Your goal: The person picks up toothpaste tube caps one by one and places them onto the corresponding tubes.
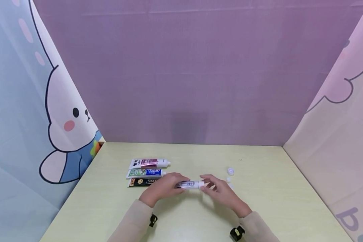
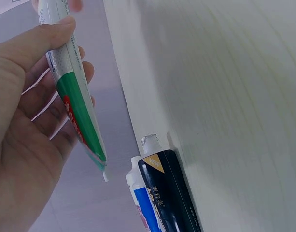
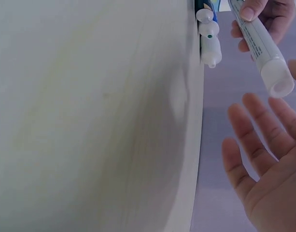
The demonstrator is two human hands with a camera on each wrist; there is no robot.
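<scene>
White-and-green tube (image 1: 191, 185) is above surface (image 1: 290, 195), gripped by left hand (image 1: 168, 185). Right hand (image 1: 220, 192), fingers spread, is beside cap end. Three other tubes (image 1: 143, 173) lie left.

Head looks down; nearer wrist views share tubes (image 2: 74, 92).

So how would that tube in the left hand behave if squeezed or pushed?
The tube would probably give when squeezed, tapering to a thin tail. Pushed while standing on its round white end, it might tip, being long.
</scene>
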